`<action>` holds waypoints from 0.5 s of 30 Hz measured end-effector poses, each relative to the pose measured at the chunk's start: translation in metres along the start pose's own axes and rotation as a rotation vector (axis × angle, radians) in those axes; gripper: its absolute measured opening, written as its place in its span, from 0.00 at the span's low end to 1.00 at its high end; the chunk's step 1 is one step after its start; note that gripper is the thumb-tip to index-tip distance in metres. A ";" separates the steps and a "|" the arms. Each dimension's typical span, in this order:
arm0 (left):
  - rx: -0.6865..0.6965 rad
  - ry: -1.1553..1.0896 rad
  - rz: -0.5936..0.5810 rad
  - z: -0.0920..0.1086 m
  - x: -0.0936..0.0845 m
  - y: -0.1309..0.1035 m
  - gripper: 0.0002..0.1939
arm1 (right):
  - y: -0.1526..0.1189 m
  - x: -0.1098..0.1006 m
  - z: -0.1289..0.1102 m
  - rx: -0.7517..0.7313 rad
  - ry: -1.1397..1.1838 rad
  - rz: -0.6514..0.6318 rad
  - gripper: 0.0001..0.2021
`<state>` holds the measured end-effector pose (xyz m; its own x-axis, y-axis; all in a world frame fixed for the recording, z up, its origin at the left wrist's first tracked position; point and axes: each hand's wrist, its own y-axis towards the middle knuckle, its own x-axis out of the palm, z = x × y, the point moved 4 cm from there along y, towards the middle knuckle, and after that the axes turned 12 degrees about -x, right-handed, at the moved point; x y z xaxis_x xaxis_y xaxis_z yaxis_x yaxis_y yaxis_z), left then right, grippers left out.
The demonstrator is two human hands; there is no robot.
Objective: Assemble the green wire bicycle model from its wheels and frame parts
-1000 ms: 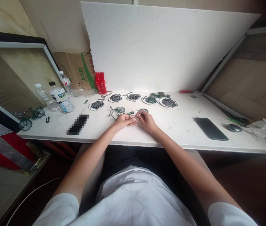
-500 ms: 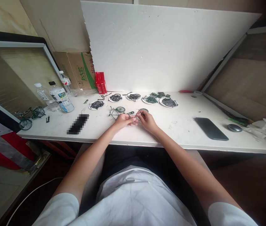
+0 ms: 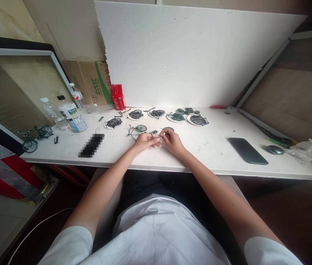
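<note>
My left hand and my right hand meet above the white table, fingertips almost touching. Both are closed in a pinch at a small, thin dark bicycle part, mostly covered by the fingers. Just beyond the left hand lies a dark green model bicycle frame beside a small spoked wheel. A small green piece lies between the hands, on their far side. Another wheel is partly hidden behind my right hand.
Several white plates along the back hold model parts, among them black wheels and green frames. A model bicycle stands at the left edge near bottles. To the right lie a black phone and a mouse.
</note>
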<state>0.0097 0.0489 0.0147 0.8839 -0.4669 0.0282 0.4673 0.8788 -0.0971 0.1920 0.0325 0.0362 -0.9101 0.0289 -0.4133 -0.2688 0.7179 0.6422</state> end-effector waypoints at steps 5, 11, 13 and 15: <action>0.000 0.007 0.015 -0.001 0.000 0.001 0.36 | 0.000 -0.001 0.000 0.001 -0.010 0.019 0.17; 0.046 0.065 0.034 0.000 0.004 0.001 0.34 | 0.001 0.000 0.001 0.020 0.009 0.039 0.20; 0.075 0.094 0.035 0.001 0.006 0.000 0.32 | 0.001 0.000 0.002 0.029 0.031 0.041 0.21; 0.092 0.113 0.042 0.001 0.007 -0.002 0.31 | 0.001 -0.001 0.002 0.032 0.050 0.046 0.22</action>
<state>0.0153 0.0438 0.0158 0.8972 -0.4331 -0.0868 0.4344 0.9007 -0.0041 0.1931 0.0353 0.0358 -0.9361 0.0275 -0.3505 -0.2174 0.7382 0.6385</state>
